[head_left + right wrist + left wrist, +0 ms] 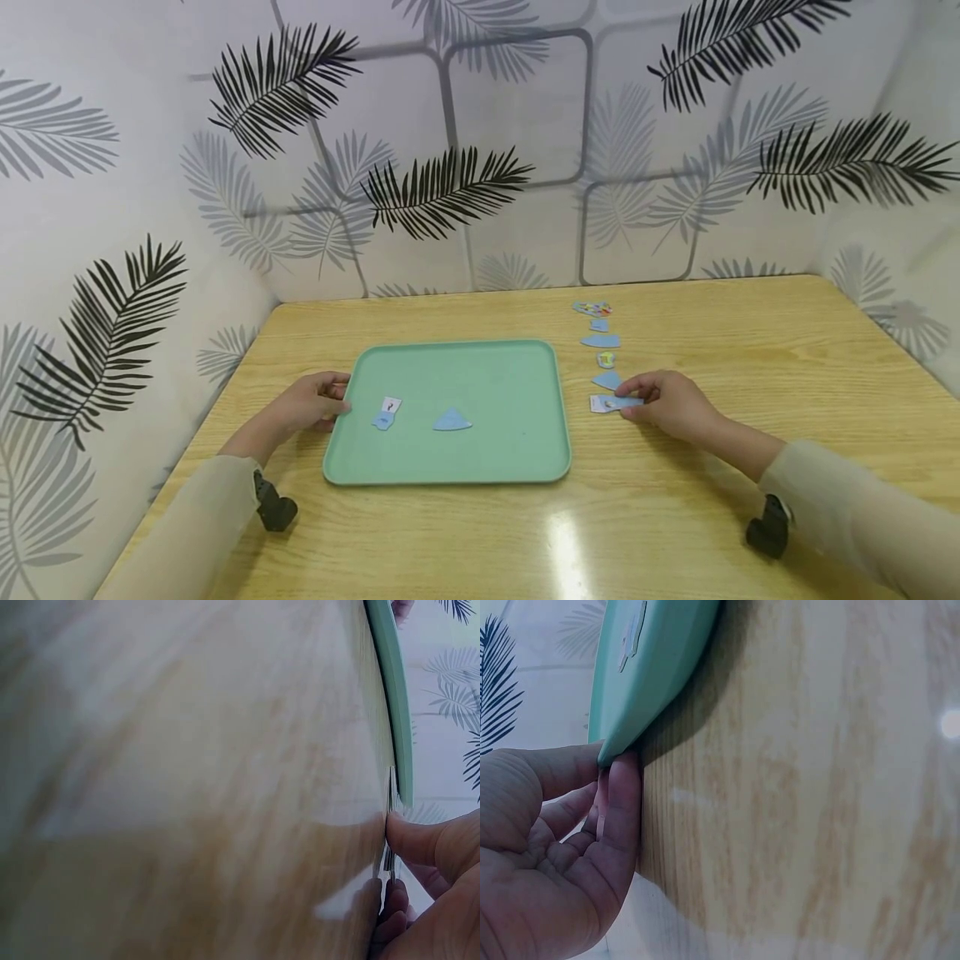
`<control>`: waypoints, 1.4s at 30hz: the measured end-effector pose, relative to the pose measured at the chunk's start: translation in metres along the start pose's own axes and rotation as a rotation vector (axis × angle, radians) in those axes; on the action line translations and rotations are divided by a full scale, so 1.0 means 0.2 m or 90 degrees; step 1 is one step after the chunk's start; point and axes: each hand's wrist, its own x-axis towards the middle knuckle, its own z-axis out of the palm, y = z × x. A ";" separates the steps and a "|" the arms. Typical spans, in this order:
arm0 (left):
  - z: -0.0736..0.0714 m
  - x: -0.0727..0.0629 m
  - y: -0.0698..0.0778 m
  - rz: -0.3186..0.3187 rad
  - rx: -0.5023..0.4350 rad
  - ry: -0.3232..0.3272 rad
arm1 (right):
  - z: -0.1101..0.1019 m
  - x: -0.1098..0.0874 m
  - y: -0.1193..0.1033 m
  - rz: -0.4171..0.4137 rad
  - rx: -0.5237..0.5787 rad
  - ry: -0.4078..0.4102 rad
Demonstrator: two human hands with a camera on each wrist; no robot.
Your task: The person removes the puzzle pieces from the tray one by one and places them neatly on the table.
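Note:
My left hand (309, 404) grips the left rim of a green tray (487, 462), with thumb and fingers on either side of the edge in the left wrist view. Two flat light-blue pieces lie in the tray: one with a white printed end (387, 413) and a triangular one (452, 420). Right of the tray, my right hand (675, 407) pinches a long flat blue card piece (611, 403) with a white left end, low over the table. Its right end is hidden by my fingers. A small blue triangle (607, 380) lies just beyond it.
Farther back in the same column lie a round yellowish piece (606, 360), a long blue piece (601, 341), a small blue piece (599, 325) and a multicoloured piece (593, 308). The wooden table (450, 542) meets a leaf-patterned wall (517, 217) behind.

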 end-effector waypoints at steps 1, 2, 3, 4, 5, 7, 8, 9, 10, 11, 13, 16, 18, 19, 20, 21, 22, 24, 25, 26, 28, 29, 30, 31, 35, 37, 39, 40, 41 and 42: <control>0.00 0.00 0.00 0.001 0.002 0.000 | 0.00 0.00 0.00 0.001 0.001 0.000; 0.00 0.00 0.00 0.001 0.003 0.001 | 0.00 0.00 -0.01 0.002 0.003 0.000; 0.00 0.00 0.00 0.001 0.004 0.001 | 0.00 0.00 -0.01 0.003 0.005 0.000; 0.00 0.00 0.00 0.001 0.005 0.000 | 0.00 0.00 -0.01 0.005 0.008 0.000; 0.00 0.00 0.00 0.001 0.005 0.000 | 0.00 0.00 -0.01 0.006 0.009 0.000; 0.00 0.00 0.00 0.001 0.006 -0.001 | 0.00 0.00 -0.01 0.009 0.009 0.000; 0.00 0.00 0.00 0.001 0.005 -0.001 | 0.00 0.00 -0.01 0.009 0.008 0.001; 0.00 0.00 0.00 0.001 0.006 -0.002 | 0.00 0.00 -0.01 0.010 0.006 0.001; 0.00 0.00 0.00 0.002 0.006 -0.002 | 0.00 0.00 -0.01 0.010 0.005 0.001; 0.00 0.00 0.00 0.002 0.006 -0.002 | 0.00 0.00 -0.01 0.010 0.003 0.001; 0.00 0.00 0.00 0.001 0.005 -0.001 | 0.00 0.00 -0.01 0.009 -0.001 0.001; 0.00 0.01 0.00 0.001 0.007 0.000 | 0.00 0.00 -0.01 0.009 0.000 -0.003; 0.00 0.01 -0.01 0.000 0.005 0.002 | 0.00 0.00 -0.01 0.012 0.003 -0.004; 0.00 0.01 -0.01 0.000 0.006 0.002 | 0.00 0.00 -0.01 0.014 0.004 -0.004; 0.00 0.01 -0.01 0.001 0.006 0.002 | 0.00 0.00 -0.01 0.014 0.006 -0.005; 0.00 0.01 -0.01 0.001 0.007 0.002 | 0.00 0.01 -0.01 0.014 0.007 -0.006; 0.00 0.01 -0.01 0.000 0.007 0.002 | 0.00 0.01 -0.01 0.015 0.009 -0.005; 0.00 0.01 0.00 -0.001 0.008 0.003 | 0.00 0.01 -0.01 0.015 0.010 -0.006; 0.00 0.01 0.00 -0.002 0.008 0.002 | 0.00 0.01 -0.01 0.015 0.011 -0.006; 0.00 0.01 0.00 -0.003 0.007 0.002 | -0.01 0.01 -0.01 0.014 0.011 -0.007; 0.00 0.01 0.00 -0.006 0.005 0.002 | -0.01 0.01 -0.01 0.011 0.011 -0.008; 0.00 0.01 0.00 -0.007 0.004 0.002 | -0.01 0.01 -0.01 0.010 0.013 -0.009; 0.00 0.01 0.00 -0.009 0.002 0.002 | -0.01 0.01 -0.01 0.009 0.015 -0.012; 0.00 0.01 0.00 -0.011 0.000 0.003 | -0.01 0.01 -0.01 0.009 0.018 -0.014; 0.00 0.01 -0.01 -0.012 0.000 0.005 | -0.04 0.02 -0.02 0.011 0.037 -0.026; 0.00 0.01 -0.01 -0.010 -0.001 0.003 | -0.05 0.02 -0.03 0.011 0.049 -0.029; 0.00 0.01 0.00 -0.010 -0.002 0.004 | -0.06 0.03 -0.04 0.011 0.062 -0.031; 0.00 0.01 0.00 -0.008 -0.001 0.003 | -0.07 0.03 -0.05 0.010 0.067 -0.031; 0.00 0.01 0.00 -0.006 -0.001 0.003 | -0.07 0.03 -0.06 0.012 0.075 -0.033; 0.00 0.01 0.00 -0.005 0.000 0.004 | -0.08 0.04 -0.07 0.011 0.073 -0.032</control>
